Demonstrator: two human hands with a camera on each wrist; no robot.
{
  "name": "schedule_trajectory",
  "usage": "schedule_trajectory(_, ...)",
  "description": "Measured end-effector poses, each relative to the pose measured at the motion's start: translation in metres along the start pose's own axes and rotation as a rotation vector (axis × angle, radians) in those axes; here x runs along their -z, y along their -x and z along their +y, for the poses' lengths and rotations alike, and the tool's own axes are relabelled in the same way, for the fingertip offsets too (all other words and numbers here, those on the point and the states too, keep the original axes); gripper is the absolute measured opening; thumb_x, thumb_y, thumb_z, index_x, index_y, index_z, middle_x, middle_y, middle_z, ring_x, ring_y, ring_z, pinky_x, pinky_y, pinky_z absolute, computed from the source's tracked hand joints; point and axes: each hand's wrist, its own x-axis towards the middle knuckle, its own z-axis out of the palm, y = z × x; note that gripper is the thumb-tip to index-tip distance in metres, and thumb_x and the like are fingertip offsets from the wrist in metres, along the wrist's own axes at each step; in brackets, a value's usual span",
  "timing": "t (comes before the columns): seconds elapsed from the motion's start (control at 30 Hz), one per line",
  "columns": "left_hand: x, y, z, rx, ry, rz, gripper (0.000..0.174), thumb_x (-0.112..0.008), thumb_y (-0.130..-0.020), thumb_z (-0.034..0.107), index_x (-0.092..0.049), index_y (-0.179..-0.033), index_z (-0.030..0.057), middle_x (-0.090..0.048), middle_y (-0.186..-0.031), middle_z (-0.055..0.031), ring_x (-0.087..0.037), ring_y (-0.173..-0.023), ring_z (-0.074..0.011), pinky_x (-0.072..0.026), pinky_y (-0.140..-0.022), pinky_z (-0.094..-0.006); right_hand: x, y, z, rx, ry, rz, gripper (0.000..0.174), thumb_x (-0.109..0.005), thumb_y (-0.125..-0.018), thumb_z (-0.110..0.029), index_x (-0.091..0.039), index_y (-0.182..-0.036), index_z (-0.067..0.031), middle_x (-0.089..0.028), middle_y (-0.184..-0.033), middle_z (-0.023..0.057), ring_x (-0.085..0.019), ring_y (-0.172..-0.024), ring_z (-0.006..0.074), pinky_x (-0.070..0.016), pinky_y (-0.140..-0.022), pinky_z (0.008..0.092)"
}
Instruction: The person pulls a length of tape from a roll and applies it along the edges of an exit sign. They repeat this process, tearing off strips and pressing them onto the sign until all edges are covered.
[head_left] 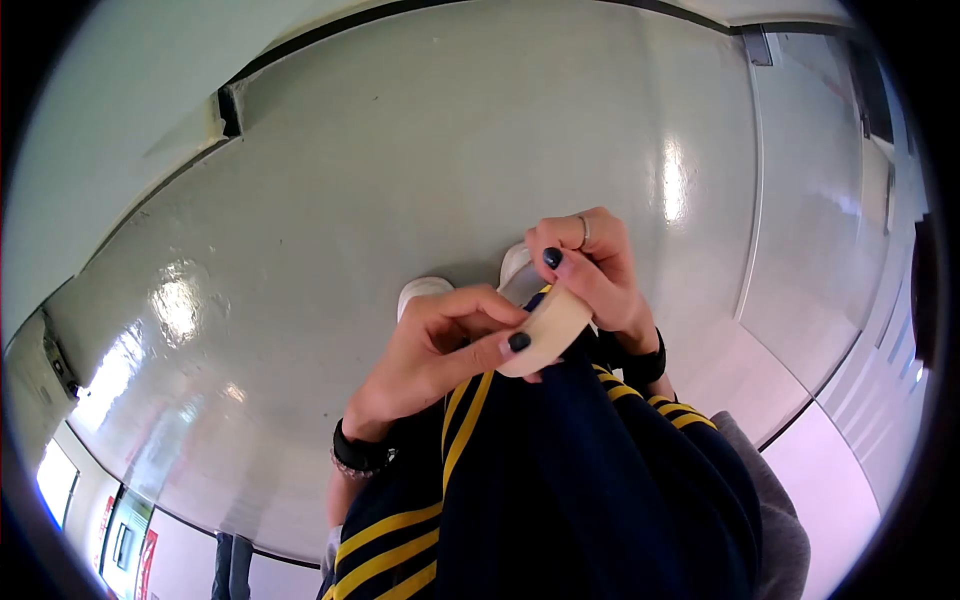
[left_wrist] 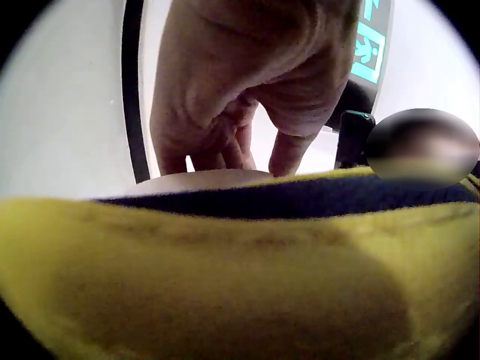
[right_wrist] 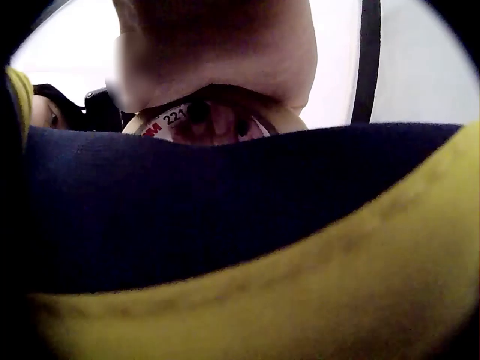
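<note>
In the head view a roll of cream masking tape [head_left: 548, 338] is held between both hands above dark trousers. My left hand [head_left: 425, 350] grips the roll from its left side, with the dark-nailed thumb flat against the outer face. At the roll's upper end my right hand [head_left: 595, 265] has its fingers curled and its thumb bent, pinching at the tape's edge. The right wrist view shows the tape roll [right_wrist: 161, 124] beneath the hand, with printing on its inner core. In the left wrist view fingers [left_wrist: 281, 154] reach down to the pale roll, mostly hidden by cloth.
Below the hands are two pale shoes [head_left: 425, 288] on a glossy grey floor [head_left: 400, 160]. Navy clothing with yellow stripes [head_left: 465, 430] fills the lower middle. A pale wall [head_left: 130, 110] with a dark skirting stands at the upper left. A green exit sign [left_wrist: 367, 52] hangs behind.
</note>
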Motion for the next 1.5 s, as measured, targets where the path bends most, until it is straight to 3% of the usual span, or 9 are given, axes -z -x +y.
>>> schedule_trajectory(0.07, 0.001, 0.0, -0.001, 0.001, -0.036, 0.024, 0.017, -0.043, -0.093, 0.006, -0.053, -0.095, -0.0072, -0.063, -0.09, -0.0158, -0.063, -0.082, -0.0202, -0.0501, -0.078, -0.0293, -0.005, -0.002, 0.003, 0.021, 0.073, 0.005, 0.024, -0.047, -0.082, -0.01, -0.039, -0.061, -0.001, -0.03, -0.051, 0.0019, -0.027, -0.045, 0.0088, -0.0216, -0.042, 0.0266)
schedule_trajectory(0.17, -0.001, -0.001, -0.009, -0.022, 0.047, 0.127, 0.055, -0.029, -0.094, 0.047, -0.05, -0.089, -0.0041, -0.062, -0.082, -0.0184, -0.062, -0.066, -0.0238, -0.0505, -0.061, -0.0297, -0.011, -0.001, 0.007, -0.017, 0.006, 0.041, 0.023, -0.047, -0.082, -0.008, -0.039, -0.061, -0.0008, -0.029, -0.052, 0.0026, -0.027, -0.046, 0.0088, -0.0219, -0.043, 0.0264)
schedule_trajectory(0.27, -0.013, -0.002, -0.005, -0.182, -0.076, 0.092, 0.045, -0.035, -0.095, 0.038, -0.05, -0.093, -0.0044, -0.062, -0.083, -0.0176, -0.061, -0.065, -0.0219, -0.0494, -0.06, -0.0296, -0.012, -0.001, 0.002, -0.053, -0.104, 0.184, 0.032, -0.045, -0.081, -0.02, -0.038, -0.055, -0.0033, -0.035, -0.048, -0.0011, -0.03, -0.045, 0.0079, -0.0206, -0.042, 0.0247)
schedule_trajectory(0.47, -0.003, 0.004, 0.006, -0.031, -0.169, 0.102, 0.018, -0.042, -0.095, 0.017, -0.047, -0.094, 0.0002, -0.058, -0.082, -0.0096, -0.053, -0.067, -0.0114, -0.0436, -0.06, -0.0239, -0.015, 0.004, 0.007, -0.043, -0.106, 0.163, 0.029, -0.044, -0.083, -0.016, -0.04, -0.058, -0.0026, -0.035, -0.05, -0.0018, -0.03, -0.047, 0.0064, -0.0224, -0.043, 0.0241)
schedule_trajectory(0.77, -0.001, 0.004, -0.004, -0.048, 0.097, 0.117, 0.021, -0.046, -0.093, 0.019, -0.052, -0.098, -0.0006, -0.058, -0.085, -0.0084, -0.054, -0.077, -0.0104, -0.0425, -0.068, -0.0232, -0.013, 0.003, 0.009, -0.027, -0.083, 0.141, 0.026, -0.044, -0.086, -0.013, -0.041, -0.062, -0.0017, -0.035, -0.053, -0.0026, -0.03, -0.05, 0.0052, -0.0238, -0.044, 0.0238)
schedule_trajectory(0.97, 0.005, 0.005, -0.011, -0.249, -0.362, 0.276, 0.022, -0.045, -0.092, 0.013, -0.056, -0.103, -0.0033, -0.06, -0.092, -0.0052, -0.053, -0.086, -0.0102, -0.0414, -0.077, -0.0239, -0.019, 0.002, 0.005, -0.009, 0.016, 0.235, 0.025, -0.044, -0.086, -0.012, -0.043, -0.064, -0.0005, -0.035, -0.055, -0.0028, -0.03, -0.05, 0.0051, -0.024, -0.045, 0.0227)
schedule_trajectory(1.3, 0.005, 0.009, -0.008, -0.261, -0.111, 0.356, 0.023, -0.048, -0.088, 0.006, -0.058, -0.106, -0.0034, -0.06, -0.101, -0.0104, -0.054, -0.093, -0.0164, -0.0404, -0.086, -0.03, -0.017, 0.007, 0.011, 0.104, 0.051, 0.315, 0.023, -0.045, -0.086, -0.011, -0.044, -0.067, 0.0008, -0.04, -0.058, -0.0006, -0.033, -0.052, 0.0069, -0.0262, -0.047, 0.0232)
schedule_trajectory(1.37, 0.009, 0.006, -0.006, -0.552, -0.727, 0.626, 0.026, -0.049, -0.085, 0.005, -0.059, -0.109, -0.0012, -0.056, -0.11, -0.0129, -0.053, -0.101, -0.0217, -0.0393, -0.089, -0.0321, -0.016, 0.008, 0.009, 0.128, 0.141, 0.346, 0.022, -0.045, -0.086, -0.01, -0.044, -0.067, 0.0005, -0.04, -0.059, -0.0003, -0.033, -0.053, 0.0073, -0.0261, -0.047, 0.0229)
schedule_trajectory(1.5, 0.011, 0.009, -0.004, -0.552, -1.09, 0.59, 0.03, -0.051, -0.085, 0.013, -0.059, -0.111, 0.0, -0.055, -0.115, -0.0131, -0.051, -0.107, -0.0235, -0.0369, -0.093, -0.0328, -0.019, 0.004, 0.007, 0.189, 0.257, 0.402, 0.018, -0.048, -0.084, -0.006, -0.043, -0.068, -0.0008, -0.039, -0.06, -0.0002, -0.033, -0.054, 0.0075, -0.0253, -0.048, 0.0224)
